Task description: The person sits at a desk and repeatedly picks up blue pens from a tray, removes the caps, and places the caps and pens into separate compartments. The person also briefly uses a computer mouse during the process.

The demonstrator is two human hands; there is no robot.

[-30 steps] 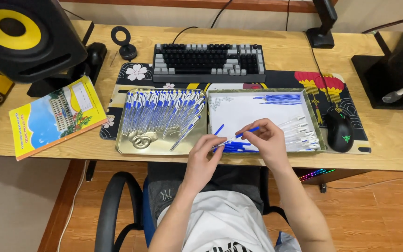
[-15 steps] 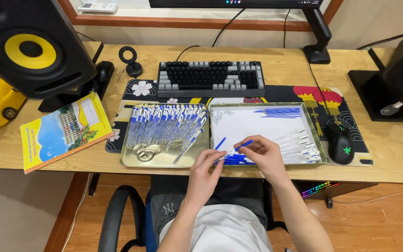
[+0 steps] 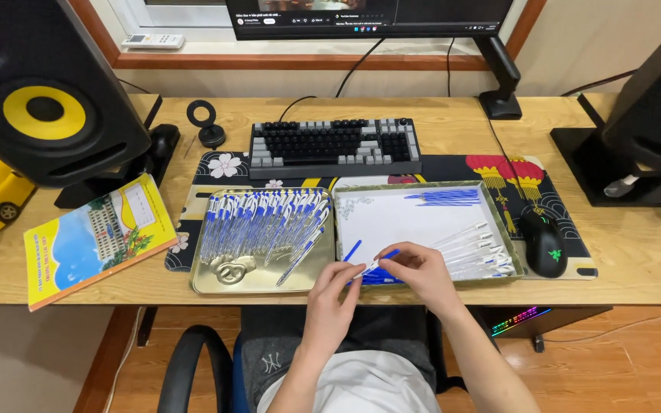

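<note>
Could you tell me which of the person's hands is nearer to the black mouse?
The right. The right hand is over the white tray's front edge, left of the mouse. The left hand is farther left, at the seam with the gold tray.

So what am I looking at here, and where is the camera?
The camera sits on a person's head and looks down at their own bare hands over a wooden desk. The left hand and right hand together hold a pen between the fingertips. Below them is the right tray, with loose blue and clear pen parts. The left tray holds a row of finished pens. Around them lie a keyboard, a mouse, a booklet and two speakers.
</note>
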